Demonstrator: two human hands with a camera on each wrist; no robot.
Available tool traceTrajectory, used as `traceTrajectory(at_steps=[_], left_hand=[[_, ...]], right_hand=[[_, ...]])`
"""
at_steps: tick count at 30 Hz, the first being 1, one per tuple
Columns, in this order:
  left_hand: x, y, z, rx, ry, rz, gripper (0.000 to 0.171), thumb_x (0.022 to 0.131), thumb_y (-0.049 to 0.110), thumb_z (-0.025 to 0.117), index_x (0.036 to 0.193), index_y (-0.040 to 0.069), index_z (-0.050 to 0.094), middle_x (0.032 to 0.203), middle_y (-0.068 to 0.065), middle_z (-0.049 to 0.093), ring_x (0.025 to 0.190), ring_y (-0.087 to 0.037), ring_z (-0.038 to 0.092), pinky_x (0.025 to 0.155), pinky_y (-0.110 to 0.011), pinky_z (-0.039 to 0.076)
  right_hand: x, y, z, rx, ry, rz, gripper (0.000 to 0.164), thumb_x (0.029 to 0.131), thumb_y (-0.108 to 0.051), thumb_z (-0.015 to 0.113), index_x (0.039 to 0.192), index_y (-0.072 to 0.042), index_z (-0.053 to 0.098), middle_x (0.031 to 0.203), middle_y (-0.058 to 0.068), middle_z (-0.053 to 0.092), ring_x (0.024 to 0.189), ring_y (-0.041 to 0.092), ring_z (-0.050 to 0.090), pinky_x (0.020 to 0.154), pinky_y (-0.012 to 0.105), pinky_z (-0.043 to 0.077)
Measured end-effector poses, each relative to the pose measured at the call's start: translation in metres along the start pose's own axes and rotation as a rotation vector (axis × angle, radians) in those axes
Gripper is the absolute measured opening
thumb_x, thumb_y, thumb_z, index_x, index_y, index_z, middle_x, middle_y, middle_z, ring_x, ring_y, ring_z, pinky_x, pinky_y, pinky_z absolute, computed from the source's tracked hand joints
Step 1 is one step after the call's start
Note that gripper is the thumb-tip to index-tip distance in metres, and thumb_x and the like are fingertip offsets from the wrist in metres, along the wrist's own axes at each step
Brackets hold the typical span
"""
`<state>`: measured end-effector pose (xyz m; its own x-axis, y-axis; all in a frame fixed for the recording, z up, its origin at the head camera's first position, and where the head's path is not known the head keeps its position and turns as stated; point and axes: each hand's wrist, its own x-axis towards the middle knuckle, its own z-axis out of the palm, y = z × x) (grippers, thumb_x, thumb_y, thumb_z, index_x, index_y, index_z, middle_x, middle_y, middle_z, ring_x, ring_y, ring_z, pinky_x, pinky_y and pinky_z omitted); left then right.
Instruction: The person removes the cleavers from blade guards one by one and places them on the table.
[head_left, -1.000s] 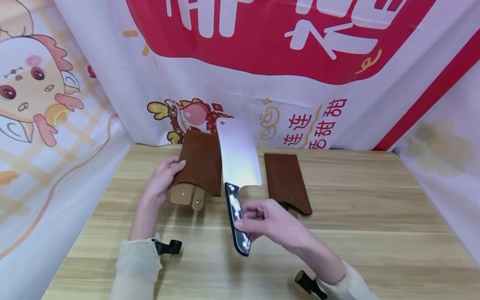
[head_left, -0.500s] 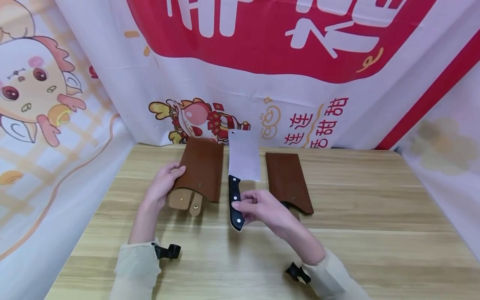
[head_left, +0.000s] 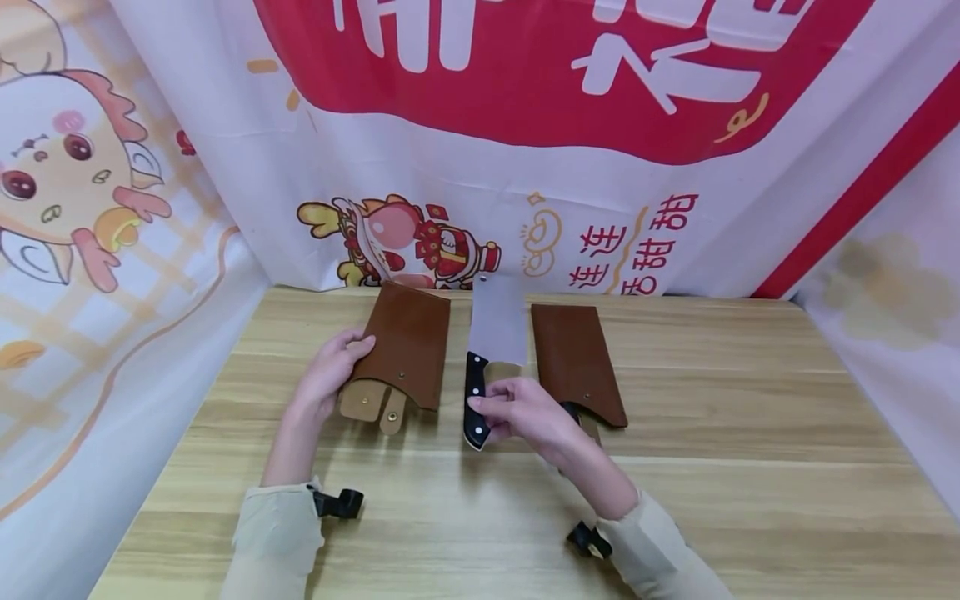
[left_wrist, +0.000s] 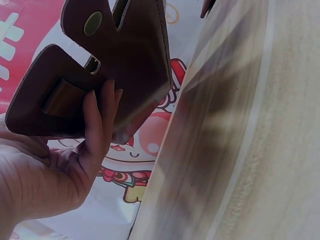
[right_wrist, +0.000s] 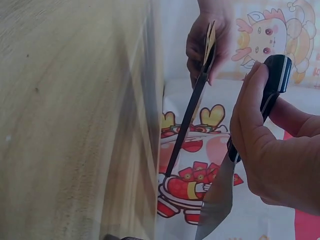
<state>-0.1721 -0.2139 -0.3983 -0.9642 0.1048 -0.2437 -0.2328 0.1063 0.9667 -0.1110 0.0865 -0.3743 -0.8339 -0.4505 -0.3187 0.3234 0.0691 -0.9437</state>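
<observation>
My right hand [head_left: 528,415] pinches the black riveted handle of a cleaver [head_left: 498,325], thumb on top and fingers beneath. Its wide steel blade points away from me toward the back cloth. To the left, my left hand [head_left: 332,367] grips the side edge of a brown leather knife sheath [head_left: 408,337], tan flap and snap strap toward me. In the left wrist view, fingers reach under the sheath [left_wrist: 135,65], which is raised off the wooden table. The right wrist view shows the cleaver [right_wrist: 220,192] also held above the tabletop, its handle between thumb and fingers.
A second brown leather sheath [head_left: 573,358] lies on the wooden table [head_left: 750,433] to the right, a black handle end showing at its mouth, partly behind my right hand. Printed cloth [head_left: 465,183] hangs along the table's back edge and both sides.
The cleaver has come down and tipped flatter, moving slightly right with my right hand. The sheath in my left hand has lowered a little.
</observation>
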Motion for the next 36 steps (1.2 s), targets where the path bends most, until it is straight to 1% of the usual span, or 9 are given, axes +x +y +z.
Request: traceTrajectory(at_steps=[4, 11, 14, 22, 26, 29, 32, 33, 36], left_hand=[[0.001, -0.002, -0.001, 0.033, 0.006, 0.006, 0.043, 0.11, 0.025, 0.049, 0.137, -0.008, 0.046, 0.092, 0.003, 0.065, 0.078, -0.008, 0.063, 0.073, -0.024, 0.053], [0.003, -0.004, 0.0, 0.041, 0.01, 0.004, 0.046, 0.11, 0.025, 0.049, 0.14, -0.009, 0.045, 0.095, 0.003, 0.064, 0.081, -0.007, 0.062, 0.075, -0.023, 0.052], [0.004, -0.006, 0.0, 0.052, 0.006, 0.01, 0.05, 0.111, 0.026, 0.048, 0.144, -0.01, 0.043, 0.098, 0.002, 0.065, 0.084, -0.007, 0.062, 0.078, -0.023, 0.051], [0.007, -0.011, 0.0, 0.069, 0.0, -0.006, 0.051, 0.111, 0.027, 0.047, 0.147, -0.009, 0.043, 0.108, -0.002, 0.063, 0.092, -0.007, 0.06, 0.086, -0.022, 0.048], [0.007, -0.012, 0.0, 0.069, -0.002, -0.014, 0.052, 0.111, 0.027, 0.047, 0.148, -0.009, 0.042, 0.108, -0.002, 0.063, 0.091, -0.007, 0.06, 0.085, -0.022, 0.049], [0.007, -0.013, 0.001, 0.066, -0.001, -0.025, 0.051, 0.111, 0.027, 0.047, 0.146, -0.01, 0.042, 0.108, -0.003, 0.063, 0.089, -0.007, 0.06, 0.083, -0.022, 0.049], [0.009, -0.013, 0.001, 0.076, -0.005, -0.032, 0.049, 0.111, 0.026, 0.047, 0.144, -0.01, 0.042, 0.113, -0.009, 0.063, 0.09, -0.008, 0.06, 0.084, -0.023, 0.049], [0.009, -0.014, 0.002, 0.082, -0.006, -0.035, 0.048, 0.111, 0.026, 0.047, 0.143, -0.01, 0.043, 0.117, -0.01, 0.062, 0.092, -0.008, 0.059, 0.086, -0.023, 0.048], [0.01, -0.014, 0.002, 0.115, -0.013, -0.041, 0.046, 0.111, 0.025, 0.047, 0.14, -0.01, 0.045, 0.126, -0.015, 0.06, 0.094, -0.009, 0.059, 0.089, -0.024, 0.046]], right_hand=[[0.003, 0.004, -0.001, 0.016, 0.001, 0.005, 0.017, 0.103, -0.008, 0.063, 0.092, 0.004, 0.066, 0.079, 0.005, 0.07, 0.072, 0.013, 0.068, 0.069, 0.028, 0.061], [0.007, 0.011, -0.003, 0.035, 0.003, 0.016, 0.015, 0.103, -0.006, 0.063, 0.094, 0.006, 0.066, 0.079, 0.006, 0.07, 0.072, 0.013, 0.068, 0.068, 0.028, 0.061], [0.009, 0.015, -0.003, 0.042, -0.002, 0.017, 0.016, 0.103, -0.006, 0.062, 0.093, 0.006, 0.066, 0.078, 0.006, 0.069, 0.07, 0.012, 0.067, 0.067, 0.028, 0.061], [0.013, 0.02, -0.002, 0.029, -0.007, 0.036, 0.019, 0.102, -0.008, 0.064, 0.087, 0.003, 0.065, 0.076, 0.005, 0.066, 0.068, 0.012, 0.065, 0.066, 0.027, 0.061], [0.013, 0.022, -0.002, 0.02, -0.002, 0.051, 0.02, 0.102, -0.008, 0.065, 0.084, 0.001, 0.065, 0.075, 0.005, 0.065, 0.067, 0.012, 0.064, 0.066, 0.027, 0.06], [0.014, 0.024, -0.003, 0.015, -0.002, 0.063, 0.024, 0.102, -0.008, 0.065, 0.079, -0.003, 0.062, 0.073, 0.004, 0.06, 0.065, 0.011, 0.061, 0.065, 0.027, 0.06], [0.014, 0.025, -0.003, 0.009, -0.006, 0.076, 0.028, 0.102, -0.008, 0.064, 0.075, -0.006, 0.058, 0.071, 0.003, 0.056, 0.065, 0.011, 0.057, 0.065, 0.027, 0.06], [0.014, 0.025, -0.003, 0.007, -0.009, 0.082, 0.03, 0.102, -0.008, 0.064, 0.074, -0.007, 0.056, 0.071, 0.003, 0.054, 0.065, 0.011, 0.056, 0.065, 0.027, 0.059], [0.015, 0.027, -0.003, 0.002, -0.021, 0.092, 0.031, 0.103, -0.007, 0.063, 0.073, -0.008, 0.054, 0.072, 0.003, 0.054, 0.067, 0.011, 0.056, 0.066, 0.026, 0.059]])
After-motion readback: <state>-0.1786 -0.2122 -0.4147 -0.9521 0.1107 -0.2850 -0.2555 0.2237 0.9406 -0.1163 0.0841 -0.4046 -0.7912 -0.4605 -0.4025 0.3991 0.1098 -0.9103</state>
